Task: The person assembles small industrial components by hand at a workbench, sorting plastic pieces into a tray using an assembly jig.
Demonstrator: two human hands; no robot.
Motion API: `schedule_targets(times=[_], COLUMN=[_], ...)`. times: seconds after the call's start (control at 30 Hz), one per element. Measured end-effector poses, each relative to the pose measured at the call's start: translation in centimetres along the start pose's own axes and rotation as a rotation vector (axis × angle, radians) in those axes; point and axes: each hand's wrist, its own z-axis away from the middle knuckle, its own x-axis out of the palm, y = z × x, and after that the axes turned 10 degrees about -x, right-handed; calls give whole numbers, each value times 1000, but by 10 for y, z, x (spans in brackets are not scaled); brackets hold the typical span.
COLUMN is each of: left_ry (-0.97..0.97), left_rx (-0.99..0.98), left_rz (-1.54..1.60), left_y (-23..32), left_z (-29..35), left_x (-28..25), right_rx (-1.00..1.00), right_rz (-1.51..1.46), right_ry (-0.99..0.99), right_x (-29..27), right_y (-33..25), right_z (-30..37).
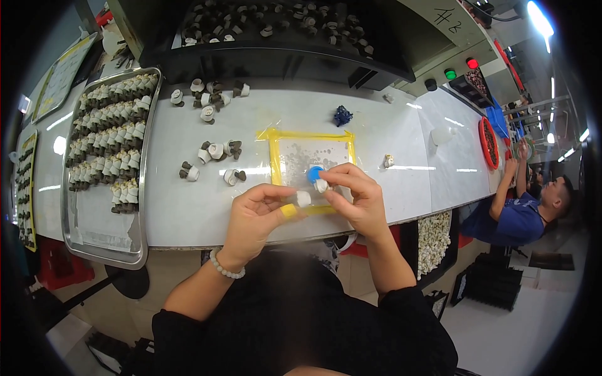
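Note:
My left hand (pixel 256 216), with yellow tape round its thumb, pinches a small white piece (pixel 303 198) whose outline is slightly blurred. Close beside it, my right hand (pixel 362 199) has thumb and fingers closed on a small white figurine part (pixel 321 185). A round blue piece (pixel 315 174) sits right at those right fingertips; whether it is held too I cannot tell. Both hands are over the near part of a pale mat (pixel 311 145) edged with yellow tape. Several small white-and-dark figurine parts (pixel 216 151) lie in loose groups on the white table, left of the mat.
A metal tray (pixel 143 188) with rows of small figurines stands at left. A dark blue spiky lump (pixel 343 116) and one small figurine part (pixel 389 161) lie beyond and right. Behind is a machine with a dark bed (pixel 295 59) of parts. A co-worker (pixel 523 213) is at far right.

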Motion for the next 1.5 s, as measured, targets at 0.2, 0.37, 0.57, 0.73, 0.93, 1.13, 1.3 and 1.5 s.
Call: schedule_targets(times=[0.2, 0.37, 0.57, 0.73, 0.93, 1.13, 1.3, 1.5], left_ry=[21, 26, 41, 18, 53, 93, 460, 1078], left_rx=[-10, 0, 21, 45, 89, 57, 706, 701], left_rz=[-5, 2, -83, -71, -209, -180, -615, -1085], left_y=[-2, -3, -8, -7, -11, 12, 62, 119], left_z=[0, 2, 2, -1, 9, 28, 87, 140], left_x=[-1, -1, 0, -3, -8, 8, -42, -137], right_rx=[-6, -58, -92, -54, -171, -140, -4, -4], right_rz=[-88, -51, 51, -60, 310, 728, 687, 646], right_ry=[-40, -70, -148, -165, 96, 146, 136, 197], right_x=[0, 2, 2, 0, -42, -96, -88, -84], right_y=[-9, -8, -10, -4, 19, 56, 61, 73], right_z=[2, 4, 6, 5, 11, 23, 15, 14])
